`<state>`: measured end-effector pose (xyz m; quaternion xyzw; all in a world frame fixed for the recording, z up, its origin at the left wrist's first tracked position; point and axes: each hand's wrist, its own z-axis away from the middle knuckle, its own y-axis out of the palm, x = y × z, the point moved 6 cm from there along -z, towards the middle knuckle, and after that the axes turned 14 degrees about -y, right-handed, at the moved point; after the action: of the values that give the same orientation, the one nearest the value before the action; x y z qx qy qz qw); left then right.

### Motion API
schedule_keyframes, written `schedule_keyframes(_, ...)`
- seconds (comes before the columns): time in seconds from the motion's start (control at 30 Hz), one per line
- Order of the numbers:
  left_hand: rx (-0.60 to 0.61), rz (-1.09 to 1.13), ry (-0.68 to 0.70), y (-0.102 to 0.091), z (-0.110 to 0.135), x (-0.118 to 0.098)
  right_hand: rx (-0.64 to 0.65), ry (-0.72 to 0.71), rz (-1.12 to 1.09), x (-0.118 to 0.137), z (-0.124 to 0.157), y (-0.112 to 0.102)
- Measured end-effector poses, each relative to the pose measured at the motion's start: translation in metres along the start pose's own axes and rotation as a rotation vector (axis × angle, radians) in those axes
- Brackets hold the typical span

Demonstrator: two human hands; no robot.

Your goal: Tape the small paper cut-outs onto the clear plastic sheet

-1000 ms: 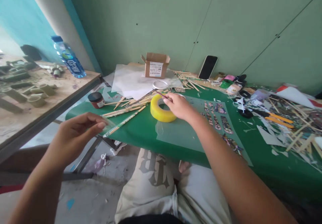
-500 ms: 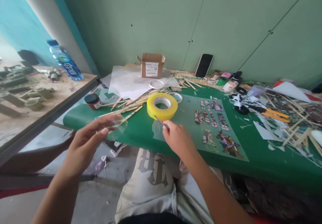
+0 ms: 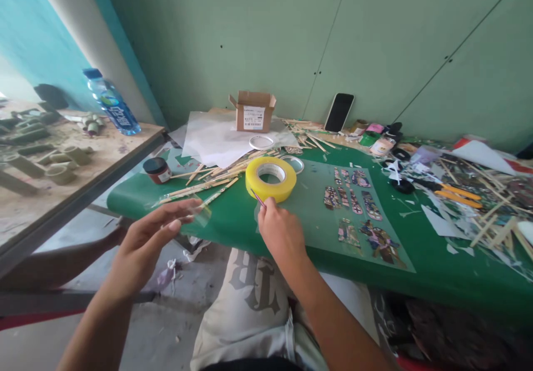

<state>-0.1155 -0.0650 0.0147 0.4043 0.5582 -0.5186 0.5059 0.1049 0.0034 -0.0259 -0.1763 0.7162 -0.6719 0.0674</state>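
My left hand [image 3: 147,240] is held above the near left edge of the green table, fingers curved and thumb a little apart. At its fingertips hangs a small piece of clear tape [image 3: 202,215], hard to see against the green. My right hand [image 3: 281,226] pinches a thin purple pointed tool [image 3: 257,197], whose exact kind I cannot make out. The tool's tip is at the near side of a yellow roll of tape [image 3: 272,193], which lies flat. To the right, a clear sheet [image 3: 310,215] carries several patterned cut-out pieces [image 3: 377,237].
Thin wooden sticks [image 3: 216,179] and a dark-lidded jar [image 3: 157,170] lie left of the roll. Behind stand a small cardboard box [image 3: 254,113] and a phone [image 3: 339,113]. Orange-handled pliers [image 3: 458,193] lie right, among scraps. A bottle [image 3: 112,104] stands on the left table.
My right hand and the purple tool have shifted slightly left along the tape roll. My left hand has moved a little right, the clear piece still at its fingertips. The view has tilted slightly.
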Motion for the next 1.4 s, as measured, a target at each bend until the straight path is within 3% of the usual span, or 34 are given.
schedule_keyframes(0.2,0.055,-0.013,-0.010,0.007,0.002,0.000,-0.162,-0.045,0.066,-0.008,-0.003,-0.001)
schedule_keyframes(0.4,0.220,0.203,0.029,0.028,-0.001,-0.003,-0.354,-0.077,-0.065,-0.016,0.007,-0.011)
schedule_keyframes(0.47,0.316,0.231,0.068,0.042,-0.002,-0.008,-0.462,-0.115,-0.311,-0.020,0.017,-0.023)
schedule_keyframes(0.53,0.444,0.271,0.093,0.062,0.000,-0.016,-0.473,-0.154,-0.735,-0.026,0.025,-0.029)
schedule_keyframes(0.67,0.699,0.433,0.066,0.109,0.010,-0.033,-0.093,-0.073,-1.705,-0.031,0.041,-0.016)
schedule_keyframes(0.73,0.800,0.464,0.031,0.131,0.015,-0.040,0.045,-0.046,-1.992,-0.035,0.055,-0.016)
schedule_keyframes(0.77,0.832,0.462,0.023,0.141,0.018,-0.043,0.054,-0.054,-2.070,-0.041,0.062,-0.018)
schedule_keyframes(0.9,0.924,0.347,0.024,0.173,0.022,-0.050,-0.058,-0.043,-2.194,-0.072,0.095,-0.027)
schedule_keyframes(1.0,1.029,0.233,0.018,0.194,0.026,-0.053,-0.131,0.114,-2.276,-0.094,0.115,-0.026)
schedule_keyframes(1.1,1.069,0.106,0.030,0.212,0.029,-0.055,-0.285,0.212,-2.286,-0.117,0.127,-0.027)
schedule_keyframes(1.23,1.008,-0.048,0.105,0.229,0.031,-0.061,-0.448,0.270,-2.199,-0.147,0.142,-0.030)
schedule_keyframes(1.4,0.875,-0.281,0.194,0.239,0.026,-0.064,-0.414,0.147,-2.242,-0.162,0.162,-0.031)
